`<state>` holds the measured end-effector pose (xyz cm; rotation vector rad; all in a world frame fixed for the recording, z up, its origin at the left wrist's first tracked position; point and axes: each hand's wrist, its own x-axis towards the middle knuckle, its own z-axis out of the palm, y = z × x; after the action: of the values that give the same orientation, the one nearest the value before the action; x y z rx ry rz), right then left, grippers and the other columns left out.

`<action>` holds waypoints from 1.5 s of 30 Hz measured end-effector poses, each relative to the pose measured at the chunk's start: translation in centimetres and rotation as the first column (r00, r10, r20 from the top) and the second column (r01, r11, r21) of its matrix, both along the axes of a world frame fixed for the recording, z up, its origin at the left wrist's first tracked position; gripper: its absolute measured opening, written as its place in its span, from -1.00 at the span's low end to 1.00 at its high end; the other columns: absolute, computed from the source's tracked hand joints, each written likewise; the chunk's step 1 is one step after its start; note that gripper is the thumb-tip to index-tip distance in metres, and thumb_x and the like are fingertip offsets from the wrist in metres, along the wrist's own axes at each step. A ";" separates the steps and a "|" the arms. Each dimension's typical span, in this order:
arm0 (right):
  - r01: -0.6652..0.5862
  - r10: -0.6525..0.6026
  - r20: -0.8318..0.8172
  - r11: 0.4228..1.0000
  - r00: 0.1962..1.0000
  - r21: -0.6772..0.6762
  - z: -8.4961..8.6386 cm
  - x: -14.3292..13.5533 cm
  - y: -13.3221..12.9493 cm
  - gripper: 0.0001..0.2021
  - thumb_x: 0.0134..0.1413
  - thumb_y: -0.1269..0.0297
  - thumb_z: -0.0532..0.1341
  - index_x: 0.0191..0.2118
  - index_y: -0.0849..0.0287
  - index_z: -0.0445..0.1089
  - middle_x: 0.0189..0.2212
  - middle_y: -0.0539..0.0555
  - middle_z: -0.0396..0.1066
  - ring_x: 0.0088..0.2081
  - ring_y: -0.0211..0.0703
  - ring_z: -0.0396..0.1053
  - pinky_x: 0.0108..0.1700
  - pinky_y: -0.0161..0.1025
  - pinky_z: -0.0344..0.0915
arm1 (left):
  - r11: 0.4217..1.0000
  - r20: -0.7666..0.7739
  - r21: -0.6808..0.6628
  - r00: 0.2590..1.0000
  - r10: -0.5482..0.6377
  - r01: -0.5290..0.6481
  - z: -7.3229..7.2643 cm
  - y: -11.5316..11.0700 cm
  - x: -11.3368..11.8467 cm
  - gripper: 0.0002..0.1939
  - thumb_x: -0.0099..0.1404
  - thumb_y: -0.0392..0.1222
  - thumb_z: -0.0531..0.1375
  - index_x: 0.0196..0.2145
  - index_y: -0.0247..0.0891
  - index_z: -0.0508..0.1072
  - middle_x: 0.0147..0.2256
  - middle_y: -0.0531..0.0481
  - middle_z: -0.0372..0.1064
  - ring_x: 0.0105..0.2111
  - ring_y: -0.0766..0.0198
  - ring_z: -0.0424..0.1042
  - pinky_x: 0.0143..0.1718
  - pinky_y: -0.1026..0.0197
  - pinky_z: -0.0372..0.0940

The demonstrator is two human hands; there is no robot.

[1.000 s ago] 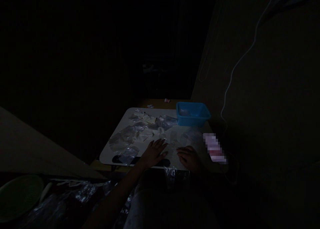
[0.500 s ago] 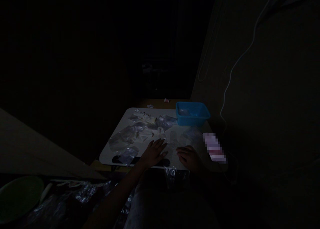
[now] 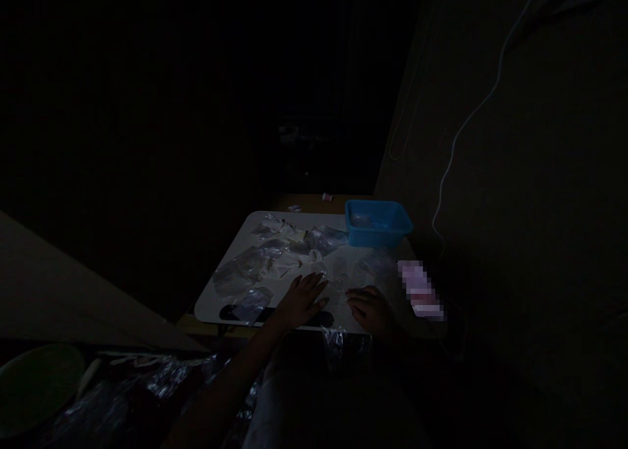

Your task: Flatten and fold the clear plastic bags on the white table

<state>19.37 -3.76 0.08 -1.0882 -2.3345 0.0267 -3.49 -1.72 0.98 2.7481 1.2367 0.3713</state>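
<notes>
Nearest, shiny clear plastic (image 3: 335, 344) hangs at the near edge of the white desk (image 3: 209, 305); just past it the person's L hand (image 3: 299, 303) lies palm-down w/ fingers loosely spread, nothing gripped, while the R hand (image 3: 370, 307) is slightly bent & it's too dark to tell if it pinches anything. Btwn the hands lies thin clear film (image 3: 336, 292), prob. v. light, limp, slippery & easily creased, so best pinched at a free edge or corner w/ fingertips. Farther: crumpled clear bags (image 3: 243, 269) to L, blue basket (image 3: 375, 238) far R.
</notes>
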 end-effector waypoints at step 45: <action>0.010 -0.011 0.005 1.000 1.000 0.009 -0.1 0.1 0.1 -0.80 -0.06 0.46 0.07 -0.36 0.10 0.41 -0.22 0.04 0.43 -0.13 -0.19 0.31 -0.07 -0.14 0.13 | 0.999 -0.029 0.031 1.000 -0.010 0.010 -0.5 0.3 0.0 -0.49 0.25 0.00 -0.03 0.11 -0.20 0.05 0.15 -0.13 -0.08 0.12 0.05 -0.08 0.05 -0.09 -0.12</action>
<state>19.45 -3.66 0.01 -1.0971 -2.3309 0.0093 -3.49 -1.42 0.47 2.7944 1.2337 0.3548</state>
